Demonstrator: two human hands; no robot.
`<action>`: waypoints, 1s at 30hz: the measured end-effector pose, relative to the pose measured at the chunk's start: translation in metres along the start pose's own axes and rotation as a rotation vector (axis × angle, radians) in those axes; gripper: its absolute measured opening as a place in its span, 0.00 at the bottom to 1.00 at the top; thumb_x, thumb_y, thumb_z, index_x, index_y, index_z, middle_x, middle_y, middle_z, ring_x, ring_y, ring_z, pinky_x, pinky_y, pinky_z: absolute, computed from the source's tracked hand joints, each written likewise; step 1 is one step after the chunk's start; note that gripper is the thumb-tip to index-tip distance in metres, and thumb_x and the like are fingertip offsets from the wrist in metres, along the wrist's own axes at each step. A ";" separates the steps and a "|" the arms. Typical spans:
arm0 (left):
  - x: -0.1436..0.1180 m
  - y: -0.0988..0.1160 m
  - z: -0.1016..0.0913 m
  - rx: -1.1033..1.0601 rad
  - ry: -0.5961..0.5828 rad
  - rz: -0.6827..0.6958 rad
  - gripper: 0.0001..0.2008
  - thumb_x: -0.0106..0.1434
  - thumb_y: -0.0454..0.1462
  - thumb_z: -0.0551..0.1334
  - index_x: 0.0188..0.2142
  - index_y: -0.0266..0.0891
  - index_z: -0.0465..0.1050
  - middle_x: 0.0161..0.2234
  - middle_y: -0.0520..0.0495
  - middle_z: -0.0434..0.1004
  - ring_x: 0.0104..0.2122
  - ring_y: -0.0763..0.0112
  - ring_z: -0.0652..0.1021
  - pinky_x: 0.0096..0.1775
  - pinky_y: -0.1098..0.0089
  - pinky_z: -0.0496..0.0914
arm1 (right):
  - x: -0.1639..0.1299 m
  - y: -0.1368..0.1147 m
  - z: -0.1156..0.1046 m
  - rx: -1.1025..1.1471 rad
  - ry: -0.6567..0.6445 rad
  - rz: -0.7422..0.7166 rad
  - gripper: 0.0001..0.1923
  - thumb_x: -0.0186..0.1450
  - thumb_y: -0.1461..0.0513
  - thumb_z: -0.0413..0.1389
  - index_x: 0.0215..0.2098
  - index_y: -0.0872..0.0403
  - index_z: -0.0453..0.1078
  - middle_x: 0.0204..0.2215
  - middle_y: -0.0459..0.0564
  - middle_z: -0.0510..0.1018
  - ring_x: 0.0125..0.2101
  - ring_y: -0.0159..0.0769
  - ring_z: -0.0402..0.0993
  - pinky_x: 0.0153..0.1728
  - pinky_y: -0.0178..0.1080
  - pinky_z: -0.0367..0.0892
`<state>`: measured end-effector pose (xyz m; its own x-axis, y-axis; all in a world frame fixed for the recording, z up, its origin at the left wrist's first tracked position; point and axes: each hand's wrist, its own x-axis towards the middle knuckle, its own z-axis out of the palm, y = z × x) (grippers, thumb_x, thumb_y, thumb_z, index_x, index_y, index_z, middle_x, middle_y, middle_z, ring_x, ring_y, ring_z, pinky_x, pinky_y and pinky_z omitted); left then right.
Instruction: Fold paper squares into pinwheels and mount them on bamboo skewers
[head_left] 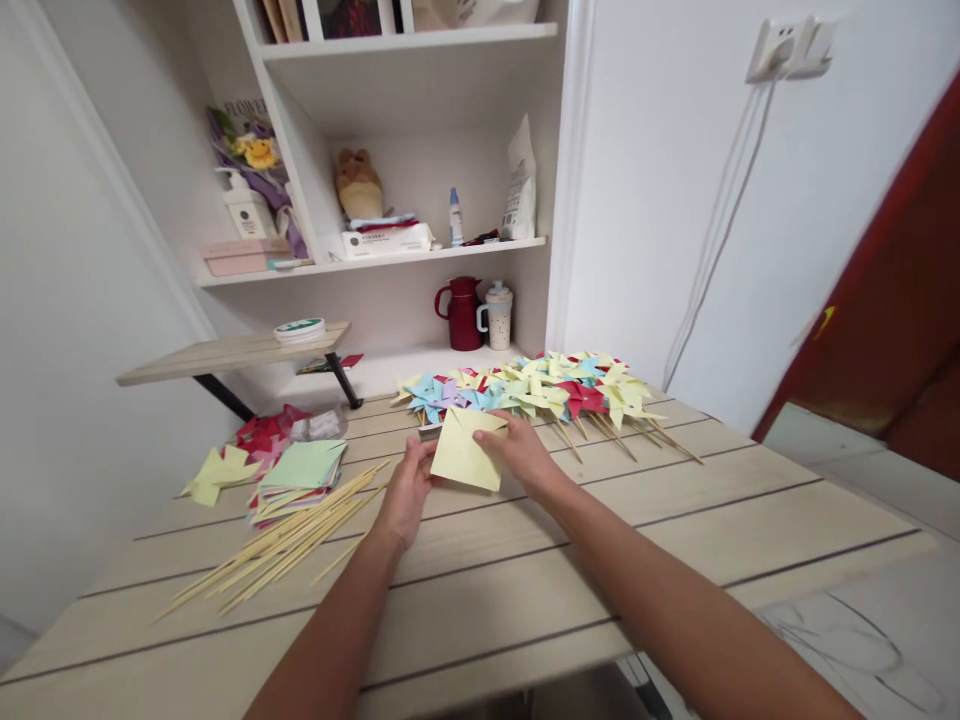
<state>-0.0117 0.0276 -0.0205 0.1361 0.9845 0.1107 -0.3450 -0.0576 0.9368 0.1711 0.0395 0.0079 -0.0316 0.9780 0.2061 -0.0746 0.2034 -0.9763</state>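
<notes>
A pale yellow paper square is tilted up in front of me, with a short line running in from its upper edge. My right hand pinches it at the right side, thumb on the front and fingers behind. My left hand is closed at the square's left edge, its fingertips partly hidden by the paper. Between that hand and the paper a small grey object shows, too little of it to name. Thin wooden sticks and a stack of coloured paper squares lie left of my left hand.
Many paper pinwheels on sticks are heaped at the table's back right. A loose yellow pinwheel shape and red paper pieces lie at the left, near a small raised shelf. A red jug and a cup stand behind.
</notes>
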 end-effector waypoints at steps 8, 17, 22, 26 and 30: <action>-0.002 0.001 -0.002 -0.021 -0.125 -0.043 0.26 0.62 0.53 0.62 0.48 0.34 0.78 0.45 0.38 0.82 0.46 0.56 0.79 0.50 0.62 0.68 | -0.002 0.004 -0.001 -0.105 -0.136 -0.030 0.11 0.54 0.58 0.63 0.34 0.55 0.76 0.29 0.50 0.81 0.28 0.38 0.75 0.29 0.37 0.67; 0.000 -0.002 -0.007 0.022 0.111 -0.001 0.19 0.51 0.45 0.73 0.37 0.32 0.81 0.33 0.40 0.84 0.33 0.60 0.82 0.41 0.63 0.73 | -0.008 -0.003 0.003 0.098 -0.240 0.067 0.20 0.50 0.60 0.67 0.41 0.53 0.73 0.32 0.48 0.81 0.33 0.39 0.77 0.37 0.39 0.69; 0.000 0.003 -0.005 -0.083 0.189 0.051 0.21 0.49 0.45 0.74 0.39 0.32 0.80 0.35 0.39 0.84 0.36 0.58 0.82 0.43 0.61 0.74 | -0.004 -0.001 0.001 0.196 -0.136 0.175 0.25 0.46 0.62 0.70 0.42 0.53 0.72 0.25 0.45 0.79 0.29 0.37 0.76 0.36 0.40 0.68; -0.001 0.005 -0.002 -0.058 0.161 0.036 0.21 0.51 0.45 0.73 0.39 0.32 0.80 0.37 0.38 0.84 0.38 0.58 0.82 0.43 0.63 0.73 | 0.000 0.003 0.000 0.227 -0.087 0.146 0.22 0.46 0.62 0.69 0.39 0.53 0.74 0.25 0.46 0.79 0.28 0.36 0.75 0.35 0.39 0.67; -0.003 0.006 0.000 -0.022 0.104 0.015 0.20 0.51 0.45 0.73 0.38 0.32 0.81 0.39 0.38 0.84 0.40 0.58 0.81 0.44 0.64 0.72 | 0.000 0.004 0.002 0.213 -0.074 0.129 0.20 0.46 0.62 0.69 0.38 0.55 0.75 0.24 0.46 0.79 0.26 0.34 0.72 0.33 0.38 0.66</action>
<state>-0.0139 0.0244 -0.0150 0.0340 0.9955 0.0881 -0.3663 -0.0696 0.9279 0.1691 0.0400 0.0044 -0.1264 0.9876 0.0929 -0.2732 0.0554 -0.9604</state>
